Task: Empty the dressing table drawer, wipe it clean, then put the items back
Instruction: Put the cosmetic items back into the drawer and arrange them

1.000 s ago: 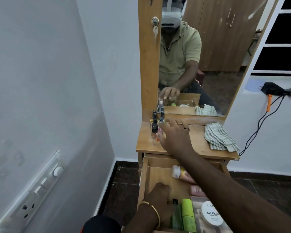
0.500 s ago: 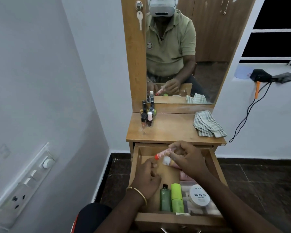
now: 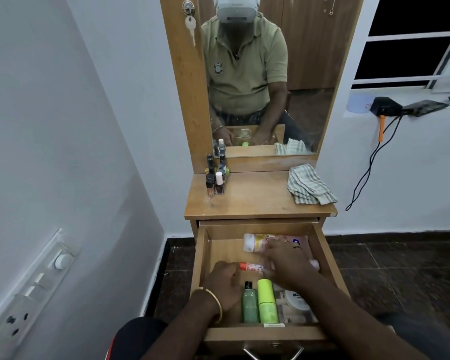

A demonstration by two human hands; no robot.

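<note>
While right hand [image 3: 287,266] fingers spread over, hiding tubes, left hand [image 3: 225,280] grip stays unclear.

Left hand [image 3: 225,280] low, fingers curled, gold bangle on wrist, right hand [image 3: 287,263] beside it, palm down, fingers spread

1. The open drawer [image 3: 202,258] has bare floor along its 9 o'clock side and back.
2. A pink tube [image 3: 260,242] blocks the 12 o'clock end.
3. A green bottle [image 3: 250,304], lime bottle [image 3: 267,300] and white jar [image 3: 296,300] crowd 6 o'clock.
4. On the tabletop [image 3: 257,196], nail polish bottles [image 3: 215,178] stand at 10 o'clock, a striped cloth [image 3: 309,185] at 2 o'clock; the middle is bare.
</note>
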